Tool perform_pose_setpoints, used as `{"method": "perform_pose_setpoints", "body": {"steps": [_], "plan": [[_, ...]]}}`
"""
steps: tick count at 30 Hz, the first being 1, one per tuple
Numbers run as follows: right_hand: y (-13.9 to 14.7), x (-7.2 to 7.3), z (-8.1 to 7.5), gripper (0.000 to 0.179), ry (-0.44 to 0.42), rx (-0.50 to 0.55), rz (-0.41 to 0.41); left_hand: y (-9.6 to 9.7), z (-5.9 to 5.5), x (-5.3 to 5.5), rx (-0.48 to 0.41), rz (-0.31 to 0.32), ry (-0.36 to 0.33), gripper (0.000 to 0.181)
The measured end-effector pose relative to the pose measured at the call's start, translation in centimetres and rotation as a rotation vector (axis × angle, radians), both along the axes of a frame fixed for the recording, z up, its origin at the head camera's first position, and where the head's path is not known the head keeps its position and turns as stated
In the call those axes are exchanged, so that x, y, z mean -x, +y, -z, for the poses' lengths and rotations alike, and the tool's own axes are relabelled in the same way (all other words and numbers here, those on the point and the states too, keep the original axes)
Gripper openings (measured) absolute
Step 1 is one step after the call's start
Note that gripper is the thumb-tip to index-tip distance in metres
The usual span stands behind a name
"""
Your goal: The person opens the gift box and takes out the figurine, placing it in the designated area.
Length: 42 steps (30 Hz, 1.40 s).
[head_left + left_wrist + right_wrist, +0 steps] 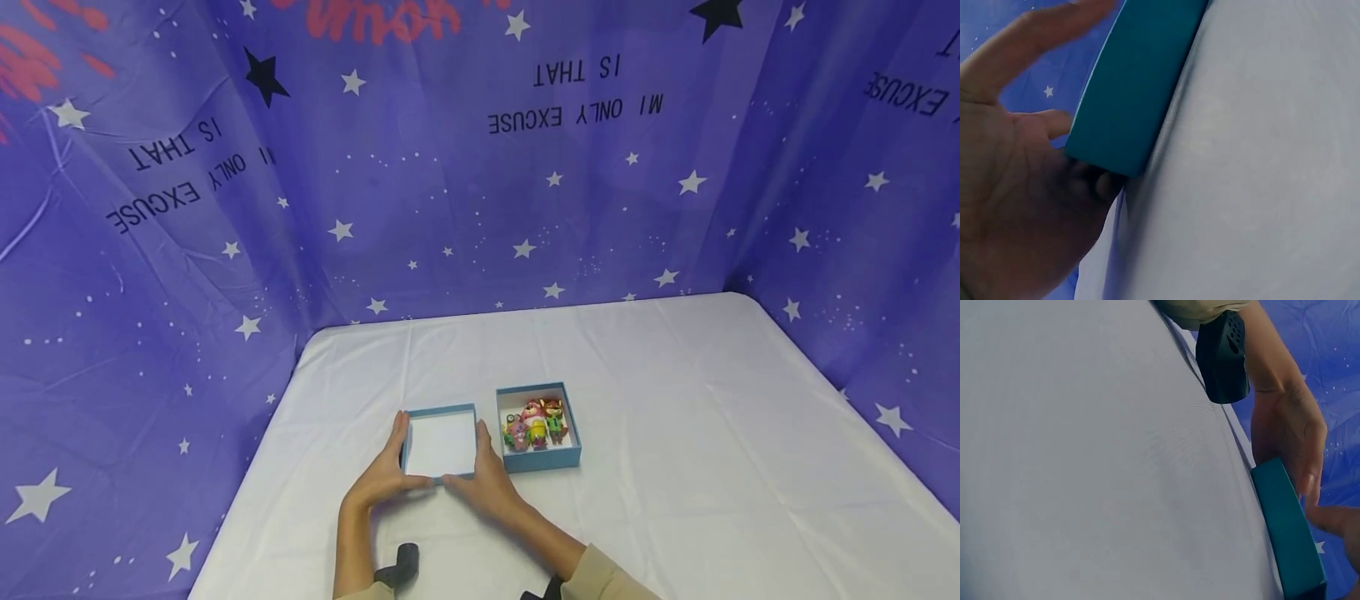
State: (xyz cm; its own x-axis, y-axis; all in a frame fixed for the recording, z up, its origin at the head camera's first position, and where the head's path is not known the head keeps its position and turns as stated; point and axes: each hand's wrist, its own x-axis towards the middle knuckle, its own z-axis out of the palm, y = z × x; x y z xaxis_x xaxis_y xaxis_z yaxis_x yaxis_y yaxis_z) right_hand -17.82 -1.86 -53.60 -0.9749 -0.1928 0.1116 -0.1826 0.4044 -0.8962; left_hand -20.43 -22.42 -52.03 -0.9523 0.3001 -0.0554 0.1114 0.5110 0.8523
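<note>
A shallow blue box lid [441, 408], open side up and white inside, lies on or just over the white tablecloth. My left hand [381, 477] grips its left side, with the thumb along the near edge. On the opposite side my right hand [489, 483] holds the lid, its thumb also at the near edge. The left wrist view shows the lid's teal side [1138, 81] against the left palm. Just right of the right hand stands a blue box [542, 458] with toy figures [535, 423] inside, one of them a fox figure [555, 419].
White cloth covers the table [675, 417]. A purple curtain [465, 183] with stars and lettering stands behind it and along both sides. Dark wrist devices [401, 565] are on the person's forearms, near the beige sleeves [603, 575].
</note>
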Motion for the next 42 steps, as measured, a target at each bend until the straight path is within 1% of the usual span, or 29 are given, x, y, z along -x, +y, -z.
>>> {"method": "perform_pose_setpoints", "body": {"steps": [3,5,8,11,14,17,19,20,21,23,24,26,27,30,31,32,36,39,42], "plan": [[0.1,-0.2,-0.8,0.103,0.024,-0.014,-0.016,0.0,-0.8,-0.2,0.007,-0.067,0.012,0.12],[0.3,-0.5,-1.7,0.102,0.041,-0.028,-0.036,0.1,-1.5,-0.3,-0.022,-0.12,0.028,0.114],[0.9,-1.0,-3.7,0.1,0.078,-0.054,-0.059,0.5,-2.8,-0.5,-0.078,-0.184,0.075,0.102],[2.1,-1.5,-6.1,0.095,0.115,-0.047,-0.046,1.4,-3.9,-0.6,-0.148,-0.226,0.144,0.09],[3.9,-1.7,-7.9,0.092,0.164,-0.015,-0.004,2.8,-5.1,-0.8,-0.241,-0.249,0.199,0.082],[6.1,-1.4,-8.7,0.093,0.223,0.01,0.051,5.0,-7.0,-1.4,-0.32,-0.259,0.235,0.079],[7.8,-1.1,-8.7,0.095,0.249,0.041,0.074,6.7,-8.0,-1.8,-0.35,-0.26,0.26,0.079],[8.6,-0.9,-8.6,0.096,0.257,0.051,0.084,7.4,-8.4,-2.0,-0.341,-0.255,0.274,0.08],[9.3,-1.1,-8.9,0.097,0.254,0.06,0.094,8.2,-8.6,-2.1,-0.335,-0.244,0.289,0.081],[10.7,-1.3,-9.3,0.098,0.243,0.065,0.104,9.4,-8.2,-2.2,-0.316,-0.209,0.317,0.084],[11.3,-1.4,-9.4,0.098,0.236,0.069,0.1,9.9,-7.6,-2.0,-0.297,-0.184,0.333,0.087],[12.6,-1.4,-8.6,0.099,0.216,0.063,0.103,10.5,-6.1,-1.6,-0.248,-0.129,0.334,0.094],[13.1,-1.4,-8.2,0.1,0.203,0.06,0.099,10.8,-5.3,-1.4,-0.226,-0.102,0.33,0.098],[14.9,-0.6,-5.4,0.104,0.169,0.047,0.086,11.4,-3.3,-0.9,-0.128,-0.046,0.301,0.109],[15.3,-0.4,-4.6,0.105,0.154,0.046,0.08,11.6,-3.0,-0.9,-0.105,-0.032,0.283,0.111],[15.6,-0.3,-4.1,0.106,0.141,0.039,0.071,11.8,-2.8,-0.8,-0.081,-0.021,0.275,0.113],[16.3,-0.1,-2.8,0.107,0.092,0.021,0.041,12.5,-2.3,-0.8,-0.016,0.035,0.264,0.115],[16.5,0.0,-2.0,0.106,0.058,0.009,0.025,13.1,-1.9,-0.8,0.011,0.073,0.26,0.112],[16.6,0.1,-1.3,0.103,0.031,0.022,0.008,13.6,-1.5,-0.7,0.02,0.089,0.252,0.109]]}}
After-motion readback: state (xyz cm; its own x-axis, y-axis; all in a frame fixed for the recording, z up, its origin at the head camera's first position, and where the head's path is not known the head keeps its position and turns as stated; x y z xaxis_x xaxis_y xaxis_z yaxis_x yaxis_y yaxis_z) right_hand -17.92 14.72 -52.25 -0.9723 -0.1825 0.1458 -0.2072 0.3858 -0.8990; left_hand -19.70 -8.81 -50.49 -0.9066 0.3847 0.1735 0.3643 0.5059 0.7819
